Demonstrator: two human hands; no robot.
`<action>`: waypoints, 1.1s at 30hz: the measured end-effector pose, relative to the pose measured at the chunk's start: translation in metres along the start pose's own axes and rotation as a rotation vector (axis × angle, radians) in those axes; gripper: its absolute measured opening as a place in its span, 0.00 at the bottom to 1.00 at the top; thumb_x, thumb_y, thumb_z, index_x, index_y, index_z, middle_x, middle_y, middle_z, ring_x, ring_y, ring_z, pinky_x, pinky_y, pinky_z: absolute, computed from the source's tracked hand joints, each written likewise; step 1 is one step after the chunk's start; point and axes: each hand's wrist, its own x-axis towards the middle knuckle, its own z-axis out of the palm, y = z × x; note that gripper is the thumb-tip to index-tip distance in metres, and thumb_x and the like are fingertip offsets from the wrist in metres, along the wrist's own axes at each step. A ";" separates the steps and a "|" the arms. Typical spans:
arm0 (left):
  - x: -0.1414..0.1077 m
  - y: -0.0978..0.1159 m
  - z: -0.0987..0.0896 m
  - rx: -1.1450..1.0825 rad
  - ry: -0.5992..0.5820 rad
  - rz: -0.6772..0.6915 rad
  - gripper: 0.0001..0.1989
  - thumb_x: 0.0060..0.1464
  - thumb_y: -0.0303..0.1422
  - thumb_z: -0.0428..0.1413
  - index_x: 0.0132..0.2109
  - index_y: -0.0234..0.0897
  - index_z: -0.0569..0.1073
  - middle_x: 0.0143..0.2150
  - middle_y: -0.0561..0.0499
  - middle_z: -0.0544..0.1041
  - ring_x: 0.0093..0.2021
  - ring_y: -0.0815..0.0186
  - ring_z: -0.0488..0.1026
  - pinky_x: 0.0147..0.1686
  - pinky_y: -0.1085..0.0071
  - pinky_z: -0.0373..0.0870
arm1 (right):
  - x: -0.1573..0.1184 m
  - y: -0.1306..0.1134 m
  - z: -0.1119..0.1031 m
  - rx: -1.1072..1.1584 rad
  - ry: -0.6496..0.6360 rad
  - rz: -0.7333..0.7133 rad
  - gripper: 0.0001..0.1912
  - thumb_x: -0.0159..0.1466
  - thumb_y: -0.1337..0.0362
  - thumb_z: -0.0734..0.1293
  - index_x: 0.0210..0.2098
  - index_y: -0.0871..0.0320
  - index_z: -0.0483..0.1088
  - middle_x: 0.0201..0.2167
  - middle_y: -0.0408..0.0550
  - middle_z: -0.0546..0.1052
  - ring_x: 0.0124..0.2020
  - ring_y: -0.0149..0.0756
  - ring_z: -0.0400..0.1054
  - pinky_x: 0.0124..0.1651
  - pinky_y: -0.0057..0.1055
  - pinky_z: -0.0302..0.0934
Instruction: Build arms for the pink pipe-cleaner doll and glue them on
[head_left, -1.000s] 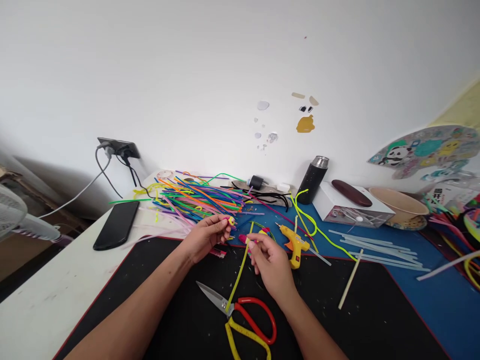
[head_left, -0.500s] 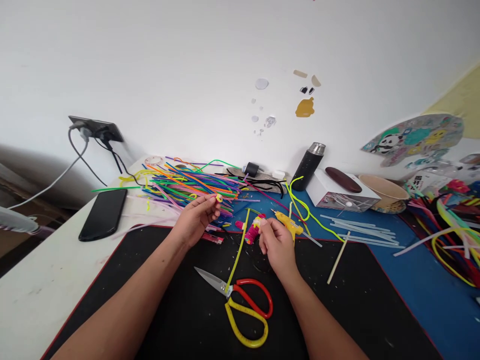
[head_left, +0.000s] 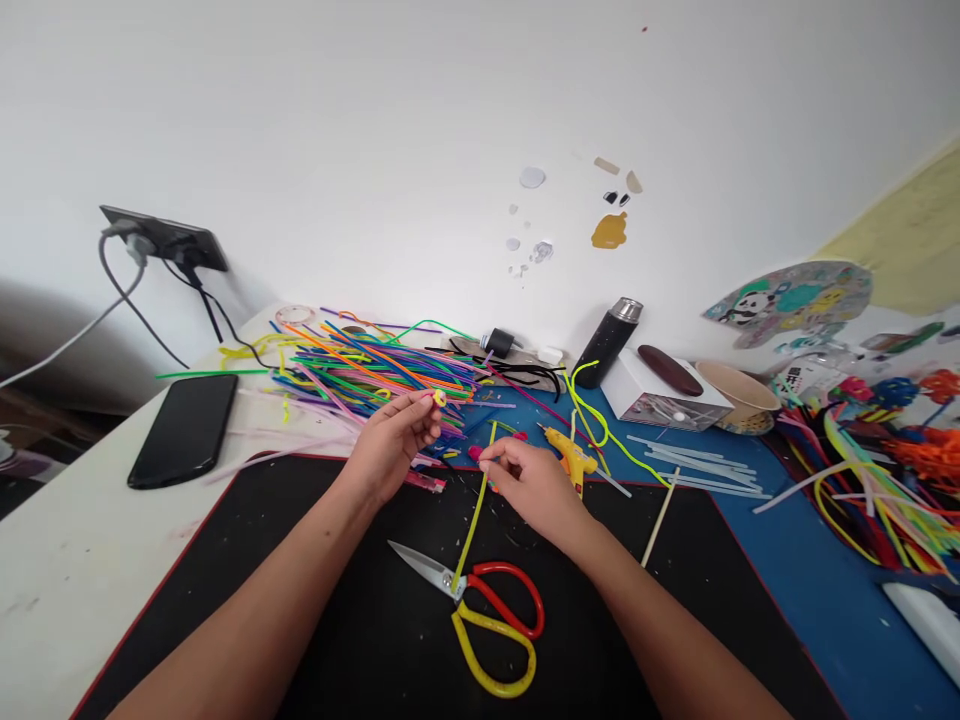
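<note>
Thumb and fingers of my left hand (head_left: 397,437) pinch a small yellow and pink piece (head_left: 439,398) above the mat's back edge. My right hand (head_left: 534,485) hovers over a pink object (head_left: 475,452), which it mostly hides; its thumb and index fingertips are close together, and whatever may be between them is too small to tell. A yellow-green strip (head_left: 475,520) runs from near those fingertips down to the scissors (head_left: 504,595), which lie on the black mat with red and yellow handles. Just behind my right hand rests a yellow glue gun (head_left: 574,458).
Coloured pipe cleaners (head_left: 375,365) are heaped at the back left, beside a black phone (head_left: 184,430). A black flask (head_left: 609,342), a white box (head_left: 664,395), a bowl (head_left: 739,395) and clear glue sticks (head_left: 697,465) are at the back right. A pale stick (head_left: 661,515) lies on the mat.
My right hand has moved left and turned palm down, covering most of the pink object. My left hand still holds the small piece. The view has shifted slightly to the right.
</note>
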 end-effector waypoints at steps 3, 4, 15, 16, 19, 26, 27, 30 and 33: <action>-0.001 0.000 0.000 -0.027 -0.001 -0.016 0.14 0.43 0.32 0.75 0.34 0.32 0.80 0.28 0.50 0.80 0.26 0.69 0.75 0.27 0.75 0.71 | 0.008 -0.013 0.001 -0.227 -0.078 -0.037 0.07 0.70 0.63 0.68 0.38 0.52 0.79 0.24 0.40 0.78 0.25 0.34 0.68 0.30 0.30 0.52; -0.001 0.000 0.000 -0.040 0.001 -0.023 0.14 0.43 0.31 0.75 0.34 0.32 0.80 0.28 0.50 0.80 0.26 0.69 0.75 0.27 0.75 0.70 | 0.012 -0.016 0.003 -0.291 -0.090 -0.052 0.07 0.70 0.64 0.68 0.38 0.52 0.79 0.26 0.40 0.79 0.26 0.34 0.70 0.31 0.30 0.52; -0.003 -0.002 0.003 -0.089 -0.053 -0.082 0.14 0.45 0.33 0.75 0.35 0.31 0.80 0.28 0.51 0.78 0.25 0.70 0.74 0.26 0.75 0.69 | 0.043 -0.033 0.026 -0.683 -0.222 -0.114 0.11 0.74 0.63 0.65 0.51 0.54 0.78 0.42 0.53 0.86 0.42 0.48 0.81 0.39 0.33 0.61; -0.003 -0.002 0.003 -0.088 -0.056 -0.087 0.15 0.45 0.34 0.75 0.35 0.31 0.80 0.28 0.51 0.78 0.25 0.70 0.74 0.26 0.75 0.69 | 0.043 -0.033 0.027 -0.691 -0.231 -0.115 0.12 0.74 0.63 0.64 0.52 0.54 0.77 0.42 0.54 0.86 0.42 0.48 0.81 0.40 0.34 0.62; -0.004 -0.001 0.003 -0.080 -0.065 -0.096 0.14 0.45 0.34 0.75 0.35 0.31 0.80 0.28 0.51 0.78 0.25 0.70 0.74 0.26 0.75 0.69 | 0.045 -0.031 0.031 -0.708 -0.256 -0.116 0.14 0.75 0.63 0.62 0.54 0.55 0.76 0.42 0.56 0.86 0.42 0.49 0.81 0.42 0.35 0.63; -0.002 -0.003 0.001 -0.069 -0.070 -0.105 0.13 0.46 0.33 0.74 0.35 0.32 0.80 0.28 0.51 0.78 0.25 0.70 0.73 0.25 0.76 0.68 | 0.048 -0.028 0.038 -0.671 -0.250 -0.114 0.14 0.75 0.63 0.61 0.54 0.58 0.76 0.41 0.59 0.85 0.41 0.51 0.81 0.41 0.36 0.63; -0.002 -0.003 0.001 -0.071 -0.069 -0.106 0.13 0.46 0.33 0.74 0.35 0.32 0.81 0.28 0.51 0.78 0.25 0.70 0.73 0.25 0.76 0.68 | 0.048 -0.028 0.038 -0.652 -0.240 -0.112 0.14 0.74 0.63 0.62 0.53 0.58 0.76 0.40 0.59 0.85 0.40 0.51 0.81 0.41 0.36 0.63; -0.002 -0.003 0.001 -0.072 -0.067 -0.112 0.13 0.45 0.33 0.74 0.35 0.32 0.81 0.28 0.51 0.78 0.25 0.70 0.74 0.26 0.75 0.70 | 0.045 -0.026 0.036 -0.585 -0.191 -0.094 0.12 0.73 0.62 0.63 0.50 0.57 0.76 0.36 0.53 0.85 0.36 0.45 0.79 0.36 0.33 0.60; -0.001 -0.003 0.000 -0.081 -0.071 -0.126 0.14 0.46 0.34 0.74 0.35 0.31 0.81 0.28 0.51 0.78 0.25 0.70 0.74 0.26 0.76 0.70 | 0.040 -0.020 0.034 -0.242 -0.091 -0.040 0.08 0.72 0.61 0.64 0.43 0.56 0.75 0.26 0.42 0.78 0.27 0.35 0.72 0.31 0.28 0.57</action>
